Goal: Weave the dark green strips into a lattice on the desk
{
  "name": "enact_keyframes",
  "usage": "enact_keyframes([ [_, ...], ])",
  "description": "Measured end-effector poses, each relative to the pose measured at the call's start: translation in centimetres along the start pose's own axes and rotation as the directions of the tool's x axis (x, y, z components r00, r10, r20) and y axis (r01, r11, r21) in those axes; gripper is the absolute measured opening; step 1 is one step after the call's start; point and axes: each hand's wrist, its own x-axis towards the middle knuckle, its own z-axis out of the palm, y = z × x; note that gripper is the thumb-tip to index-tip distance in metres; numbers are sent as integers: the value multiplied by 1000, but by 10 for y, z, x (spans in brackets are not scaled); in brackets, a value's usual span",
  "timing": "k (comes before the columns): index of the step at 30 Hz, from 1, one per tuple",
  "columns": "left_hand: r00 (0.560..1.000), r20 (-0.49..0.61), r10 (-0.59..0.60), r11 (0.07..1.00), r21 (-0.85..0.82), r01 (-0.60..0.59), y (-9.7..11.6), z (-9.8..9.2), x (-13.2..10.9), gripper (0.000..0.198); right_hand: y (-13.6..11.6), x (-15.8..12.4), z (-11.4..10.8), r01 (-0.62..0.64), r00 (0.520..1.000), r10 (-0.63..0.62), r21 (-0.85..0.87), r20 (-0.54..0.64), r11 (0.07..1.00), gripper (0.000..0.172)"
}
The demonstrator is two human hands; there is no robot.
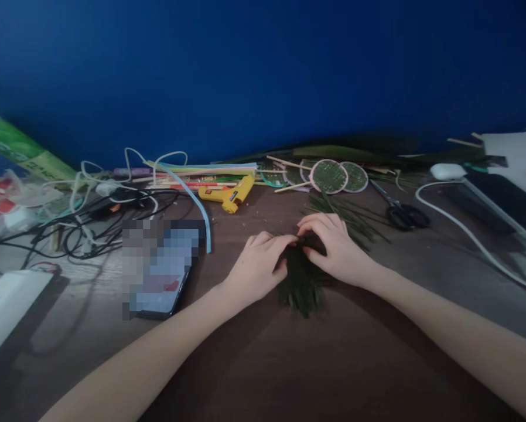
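A flat piece of dark green woven leaf strips [301, 290] lies on the brown table [263, 363] in front of me. My left hand [258, 266] rests on its left side with fingers curled, pinching the strips at the top. My right hand [333, 246] presses down on the upper right part, its fingers meeting the left fingertips. Loose green strips [355, 220] fan out behind the right hand.
A phone [160, 275] lies to the left, beside tangled cables [82, 228]. A yellow glue gun [230, 196], coloured sticks [210, 172] and round woven fans [331, 176] sit at the back. Black scissors [401, 214] and a white cable [469, 234] lie to the right.
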Motion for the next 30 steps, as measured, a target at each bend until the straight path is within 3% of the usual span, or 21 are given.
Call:
enact_keyframes([
  [14, 1000, 7, -14, 1000, 25, 13, 2, -1, 1, 41, -2, -4, -2, 170, 978, -182, -109, -105, 979, 8],
  [21, 1000, 17, -24, 1000, 15, 24, 3, -2, 2, 44, 1, -2, 0, 170, 984, -171, -21, -57, 985, 10],
  [27, 999, -18, -35, 999, -39, 34, 1, 0, 1, 56, 2, -3, 0, 155, 986, -158, -50, -48, 987, 13],
  [30, 999, -6, -34, 999, -21, 34, 0, 1, 1, 51, 2, -3, 0, 169, 983, -172, -62, -58, 984, 13],
])
